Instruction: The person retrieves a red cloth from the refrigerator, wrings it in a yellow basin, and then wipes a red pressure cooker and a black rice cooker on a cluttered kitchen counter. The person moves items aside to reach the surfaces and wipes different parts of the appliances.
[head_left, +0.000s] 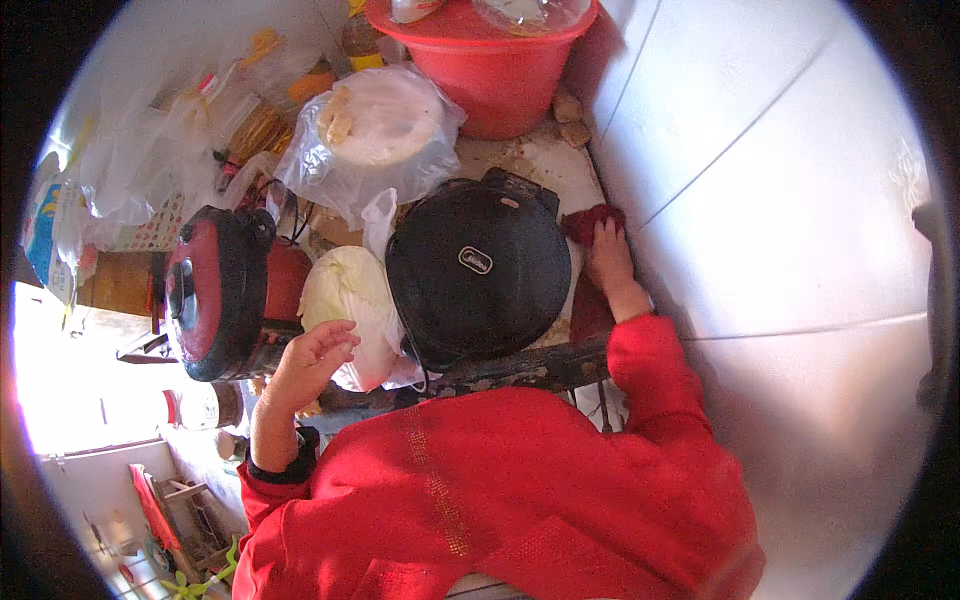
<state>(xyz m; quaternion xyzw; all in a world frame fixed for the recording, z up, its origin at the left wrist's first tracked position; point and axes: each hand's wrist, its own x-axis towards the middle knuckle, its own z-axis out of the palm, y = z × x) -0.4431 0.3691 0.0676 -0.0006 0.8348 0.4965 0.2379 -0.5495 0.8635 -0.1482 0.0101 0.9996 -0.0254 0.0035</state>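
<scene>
My right hand (611, 262) presses on a dark red cloth (592, 223) on the worktop, between a black round electric griddle (480, 277) and the tiled wall. The griddle's lid is closed and bears a Midea badge. My left hand (319, 360) is raised with its fingers loosely bent, holding nothing, over or just in front of a napa cabbage (349, 281) in a thin plastic bag. Left of the cabbage stands a red and black electric cooker (199, 289).
Behind the griddle, a round pale thing (390, 120) lies in clear plastic. A big red plastic basin (495, 75) stands at the back near the wall (750, 187). Plastic bags (142, 165) and packets crowd the left. A jar with a red lid (199, 405) is at lower left.
</scene>
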